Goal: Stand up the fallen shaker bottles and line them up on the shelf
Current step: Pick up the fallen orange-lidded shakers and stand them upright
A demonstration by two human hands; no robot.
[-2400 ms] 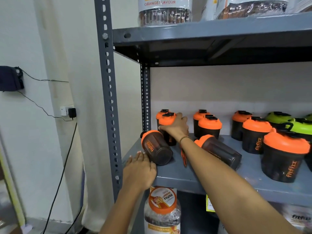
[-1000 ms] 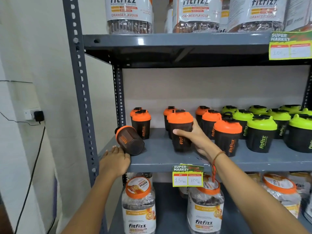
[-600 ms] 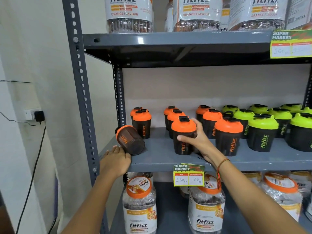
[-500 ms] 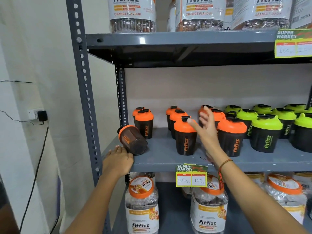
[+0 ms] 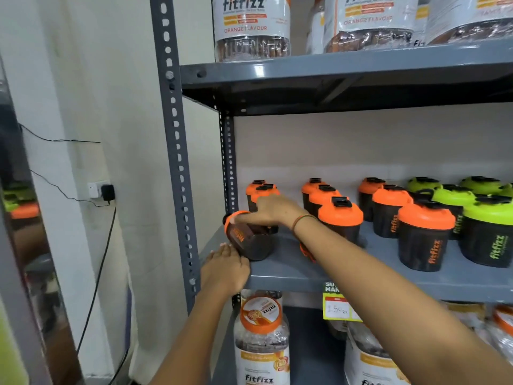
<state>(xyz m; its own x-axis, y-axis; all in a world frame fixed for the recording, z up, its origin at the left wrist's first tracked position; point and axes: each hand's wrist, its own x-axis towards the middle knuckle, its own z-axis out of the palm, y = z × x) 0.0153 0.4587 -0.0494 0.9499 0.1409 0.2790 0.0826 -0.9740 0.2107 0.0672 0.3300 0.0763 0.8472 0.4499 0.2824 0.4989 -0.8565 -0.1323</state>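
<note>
The right hand point(image 5: 273, 211) lies on the fallen bottle point(image 5: 248, 237), fingers spread along it. Upright bottles point(image 5: 340, 218) stand close behind. The left hand point(image 5: 224, 269) rests flat on the shelf point(image 5: 291, 273) edge.

Fallen shaker bottle point(image 5: 248, 239) under my right hand point(image 5: 273, 211): dark smoky body w/ orange lid & orange "fitfizz" print; upright shakers point(image 5: 340, 218) same dark bodies, orange lids w/ black caps, and further right lime-green lids point(image 5: 488, 215) w/ green print. Shelf point(image 5: 291, 273) & slotted post point(image 5: 175, 151) grey, wall off-white. Orange thread on my right wrist; jars point(image 5: 262, 340) below clear w/ white/orange labels, price tag point(image 5: 337, 302) yellow-green.
</note>
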